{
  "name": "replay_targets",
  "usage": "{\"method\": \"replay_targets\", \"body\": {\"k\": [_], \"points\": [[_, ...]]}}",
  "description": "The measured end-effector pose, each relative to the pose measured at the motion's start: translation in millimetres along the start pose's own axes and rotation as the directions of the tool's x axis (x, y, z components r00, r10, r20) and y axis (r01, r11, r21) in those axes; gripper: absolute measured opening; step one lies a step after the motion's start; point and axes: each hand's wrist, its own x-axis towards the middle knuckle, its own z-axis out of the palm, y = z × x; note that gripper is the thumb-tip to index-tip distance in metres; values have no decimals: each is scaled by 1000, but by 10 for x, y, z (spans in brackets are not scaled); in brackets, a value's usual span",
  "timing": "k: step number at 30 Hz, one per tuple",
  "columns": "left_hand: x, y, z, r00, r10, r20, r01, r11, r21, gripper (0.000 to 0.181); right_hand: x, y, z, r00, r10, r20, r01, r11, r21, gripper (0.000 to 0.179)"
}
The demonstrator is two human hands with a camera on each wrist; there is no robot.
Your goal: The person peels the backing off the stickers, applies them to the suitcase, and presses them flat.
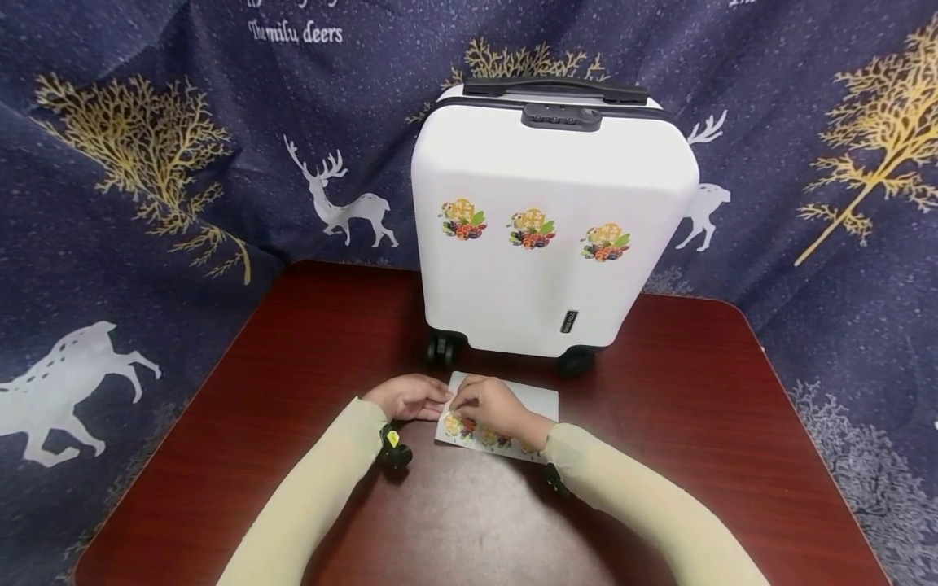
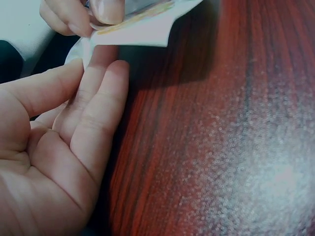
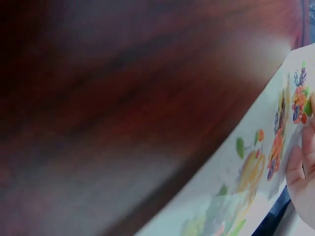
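Observation:
A white sticker sheet point(image 1: 538, 399) with several printed fruit stickers point(image 1: 489, 438) is held in front of the suitcase, its near corner lifted off the table in the left wrist view. My left hand point(image 1: 414, 397) pinches its left edge between thumb and fingertips; the palm faces up in the left wrist view point(image 2: 64, 132). Over the same end of the sheet, my right hand point(image 1: 494, 404) has curled fingers, thumb and index pinching at the edge beside a fruit sticker. Whether a sticker's edge is loose there I cannot tell. Fingers of the right hand point(image 3: 302, 172) show at the right wrist view's edge.
A white suitcase point(image 1: 506, 285) stands upright on black wheels point(image 1: 442, 348) behind the sheet. Three fruit stickers point(image 1: 532, 229) form a row across its front. Beneath is a dark red wood table point(image 1: 696, 407). A blue cloth point(image 1: 242, 49) with deer and trees hangs behind.

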Motion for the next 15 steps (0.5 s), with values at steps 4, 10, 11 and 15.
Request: {"method": "replay_targets", "body": {"k": [4,10,11,15], "points": [[-6,-4,9,1000,6,-16,-6,1000,-3,38,-6,14,-9,1000,-10,5,10,1000,-28,4],[13,-18,13,1000,19,-22,-19,1000,-7,35,-20,22,-21,1000,-8,30,9,999,-34,4],[15,-18,15,1000,18,-25,-18,1000,-8,34,-21,22,-22,999,-15,31,16,999,-41,5],[10,-22,25,999,23,-26,-23,1000,0,31,-36,18,-28,999,-28,38,31,998,-62,5]]}}
